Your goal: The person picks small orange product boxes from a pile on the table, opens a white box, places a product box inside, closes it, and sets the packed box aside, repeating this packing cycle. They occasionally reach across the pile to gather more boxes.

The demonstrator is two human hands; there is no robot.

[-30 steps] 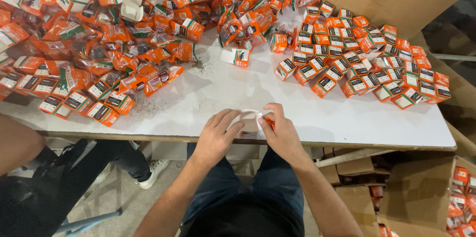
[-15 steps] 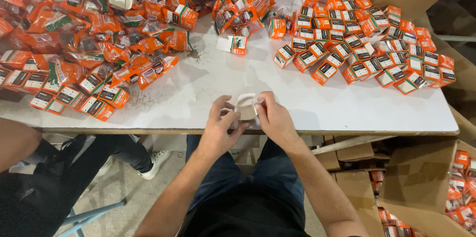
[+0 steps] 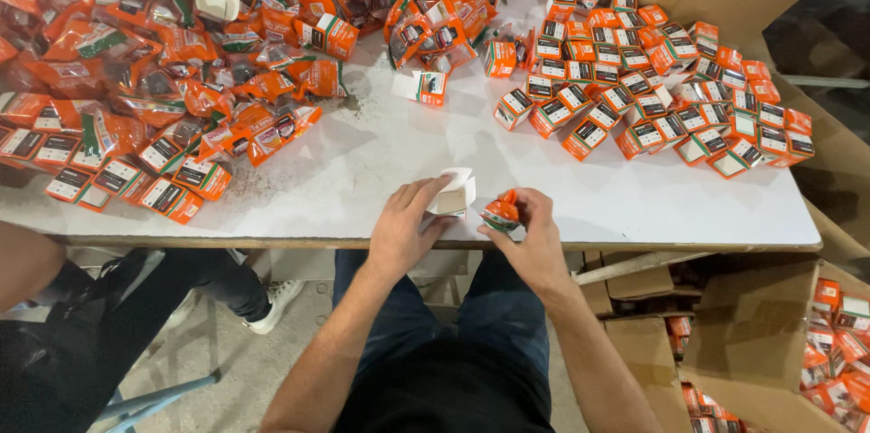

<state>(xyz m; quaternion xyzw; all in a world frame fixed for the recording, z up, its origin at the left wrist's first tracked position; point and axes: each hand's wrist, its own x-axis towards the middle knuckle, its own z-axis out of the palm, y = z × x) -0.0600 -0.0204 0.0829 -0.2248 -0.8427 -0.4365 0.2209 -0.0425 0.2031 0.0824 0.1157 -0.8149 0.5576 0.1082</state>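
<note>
The left hand (image 3: 405, 226) holds a small white box (image 3: 452, 192) at the near edge of the white table (image 3: 362, 170); its fingers are closed round the box from the left and below, with the box's open flap standing up past the fingertips. Just beside it, the right hand (image 3: 535, 229) pinches a small orange packet (image 3: 500, 213) between thumb and fingers, the packet sticking out to the left of the grip and nearly touching the box. The 2 hands sit close together above the table edge.

The box is plain white on the sides that show, with a bent flap on top. The packet is crumpled, orange with a dark green band near its lower end.

On the far left of the table lies a loose heap of orange packets (image 3: 163, 80), shiny and wrinkled, with closed orange boxes along its near rim. On the far right, rows of closed orange boxes (image 3: 652, 98) lie flat side by side, each showing a white label with a dark patch. 1 half-folded box (image 3: 420, 86) lies alone between the 2 groups. A brown carton (image 3: 752, 351) with more orange boxes stands on the floor at the right. Another person's arm (image 3: 27, 261) shows at the left edge.
</note>
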